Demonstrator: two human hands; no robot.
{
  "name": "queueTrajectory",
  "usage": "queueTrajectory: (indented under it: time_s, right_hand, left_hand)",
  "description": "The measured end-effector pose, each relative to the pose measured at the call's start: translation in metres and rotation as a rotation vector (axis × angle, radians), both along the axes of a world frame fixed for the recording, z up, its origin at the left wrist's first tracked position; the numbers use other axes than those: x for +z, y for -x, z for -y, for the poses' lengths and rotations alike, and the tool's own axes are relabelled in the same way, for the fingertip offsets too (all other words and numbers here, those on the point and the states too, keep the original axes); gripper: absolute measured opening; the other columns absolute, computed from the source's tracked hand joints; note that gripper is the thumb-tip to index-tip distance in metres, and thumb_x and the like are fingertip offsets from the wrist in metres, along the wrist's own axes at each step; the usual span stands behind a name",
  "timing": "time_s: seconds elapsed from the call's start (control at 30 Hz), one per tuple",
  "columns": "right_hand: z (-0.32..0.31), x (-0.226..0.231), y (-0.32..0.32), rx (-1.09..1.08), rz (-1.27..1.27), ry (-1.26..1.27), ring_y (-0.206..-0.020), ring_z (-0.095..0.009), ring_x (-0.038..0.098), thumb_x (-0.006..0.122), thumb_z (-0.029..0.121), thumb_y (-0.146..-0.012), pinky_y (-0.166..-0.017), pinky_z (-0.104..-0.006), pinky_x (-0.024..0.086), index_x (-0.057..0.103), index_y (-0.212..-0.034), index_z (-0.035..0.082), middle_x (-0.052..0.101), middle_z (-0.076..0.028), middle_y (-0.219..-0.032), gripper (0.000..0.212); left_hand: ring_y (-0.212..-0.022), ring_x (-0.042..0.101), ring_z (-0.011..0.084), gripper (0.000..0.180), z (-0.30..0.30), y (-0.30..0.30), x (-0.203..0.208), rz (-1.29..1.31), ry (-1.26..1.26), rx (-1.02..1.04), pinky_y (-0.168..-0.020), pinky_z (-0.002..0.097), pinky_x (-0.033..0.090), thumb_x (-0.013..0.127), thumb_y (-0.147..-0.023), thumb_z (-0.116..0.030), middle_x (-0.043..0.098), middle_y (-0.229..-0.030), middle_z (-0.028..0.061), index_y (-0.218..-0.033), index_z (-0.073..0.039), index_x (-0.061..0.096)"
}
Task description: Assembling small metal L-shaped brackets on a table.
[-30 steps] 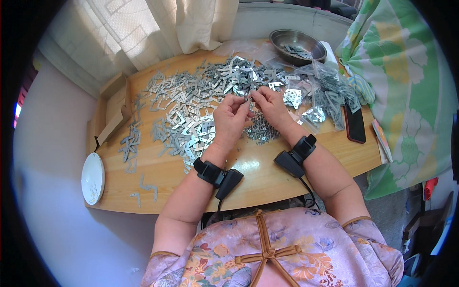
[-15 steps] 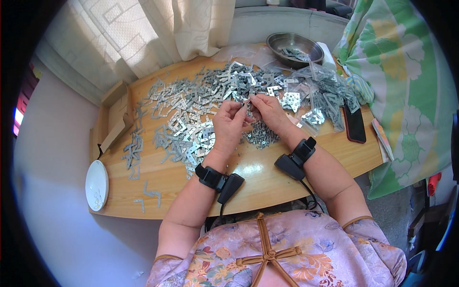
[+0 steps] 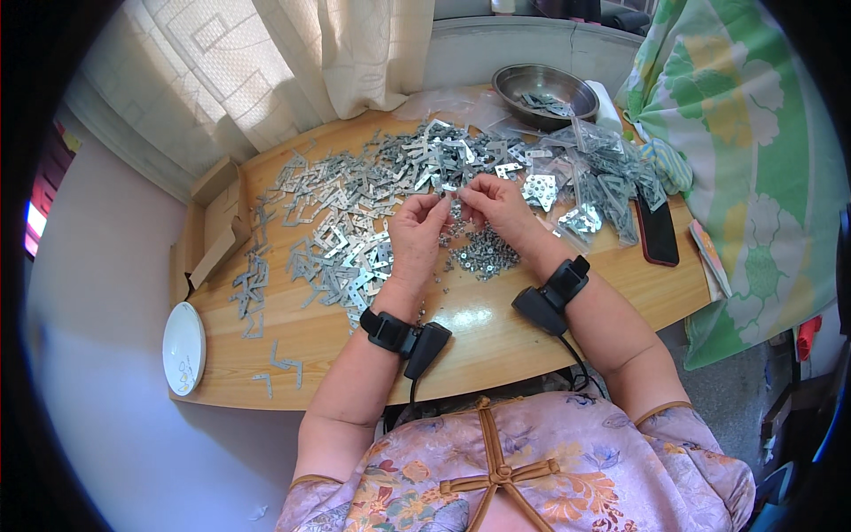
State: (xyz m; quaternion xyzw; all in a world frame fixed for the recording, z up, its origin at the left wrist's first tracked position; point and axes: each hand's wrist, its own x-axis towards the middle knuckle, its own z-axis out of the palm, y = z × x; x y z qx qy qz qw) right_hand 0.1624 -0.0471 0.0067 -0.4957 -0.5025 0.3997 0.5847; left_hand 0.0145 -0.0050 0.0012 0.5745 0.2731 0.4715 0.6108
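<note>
My left hand (image 3: 415, 235) and my right hand (image 3: 501, 211) are held close together above the middle of the table. The thumb and fingers of each are pinched at the tips, where something small and shiny shows; its kind is too small to make out. Just below the fingers lies a heap of small metal hardware, seemingly screws and nuts (image 3: 486, 254). To the left and behind spreads a large pile of flat L-shaped metal corner brackets (image 3: 341, 235). Shiny wider metal plates (image 3: 540, 191) lie right of my right hand.
Filled clear plastic bags (image 3: 612, 168), a black phone (image 3: 657, 232) and a metal bowl (image 3: 546, 92) holding brackets are on the right. An open cardboard box (image 3: 213, 232) and a white plate (image 3: 183, 350) stand at the left edge. Curtains (image 3: 355, 53) hang behind.
My hands have drawn slightly apart at the fingertips, the left one shifting a little left and downward. More of the small hardware heap shows between them.
</note>
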Motion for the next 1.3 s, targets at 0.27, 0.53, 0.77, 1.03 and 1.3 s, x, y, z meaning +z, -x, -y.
queueTrajectory:
  time_s: [0.27, 0.53, 0.77, 1.03, 1.3]
  right_hand:
    - [0.001, 0.01, -0.016, -0.019, -0.024, 0.137, -0.047, -0.008, 0.052, 0.059, 0.019, -0.084, -0.042, -0.0202, 0.043, 0.057, -0.079, 0.003, 0.059, -0.005, -0.063, 0.018]
    - [-0.005, 0.005, -0.027, -0.047, -0.038, 0.295, -0.06, -0.014, 0.06, 0.061, 0.02, -0.081, -0.053, -0.0246, 0.051, 0.056, -0.094, -0.004, 0.063, -0.013, -0.078, 0.028]
    - [-0.005, 0.003, -0.026, 0.0, -0.284, 0.013, -0.088, -0.017, 0.059, 0.058, 0.021, -0.085, -0.074, -0.0244, 0.05, 0.037, -0.126, -0.004, 0.057, -0.015, -0.11, 0.053]
    - [-0.007, -0.013, -0.026, 0.031, 0.259, 0.072, -0.068, -0.015, 0.061, 0.057, 0.017, -0.082, -0.063, -0.0241, 0.048, 0.063, -0.09, 0.002, 0.065, -0.009, -0.079, 0.018]
    - [0.007, 0.002, -0.015, -0.058, 0.946, -0.176, -0.071, -0.021, 0.059, 0.066, 0.017, -0.071, -0.065, -0.0305, 0.046, 0.064, -0.083, 0.005, 0.061, -0.006, -0.076, 0.018]
  left_hand:
    - [-0.063, 0.055, 0.0074, 0.02, -0.018, 0.009, 0.003, -0.218, -0.122, 0.197, -0.057, 0.0197, 0.043, 0.062, -0.082, -0.018, 0.061, -0.073, 0.0024, -0.089, 0.001, 0.06]
    - [-0.064, 0.062, 0.0208, 0.018, -0.031, 0.022, 0.01, -0.753, -0.317, 0.298, -0.06, 0.0325, 0.047, 0.061, -0.072, -0.023, 0.065, -0.069, 0.0054, -0.081, -0.008, 0.066]
    - [-0.072, 0.061, 0.0229, 0.022, -0.027, 0.026, 0.018, -1.033, -0.57, 0.37, -0.067, 0.0335, 0.047, 0.063, -0.069, -0.014, 0.064, -0.087, 0.0149, -0.089, -0.007, 0.066]
    - [-0.086, 0.059, 0.0253, 0.035, -0.039, 0.039, 0.019, -1.108, -0.559, 0.071, -0.077, 0.0335, 0.047, 0.063, -0.065, -0.011, 0.062, -0.095, 0.0123, -0.099, -0.005, 0.061]
    - [-0.09, 0.059, 0.0285, 0.038, -0.044, 0.056, 0.033, -1.253, -0.531, -0.047, -0.079, 0.0361, 0.046, 0.072, -0.059, -0.015, 0.063, -0.095, 0.0125, -0.095, -0.005, 0.062]
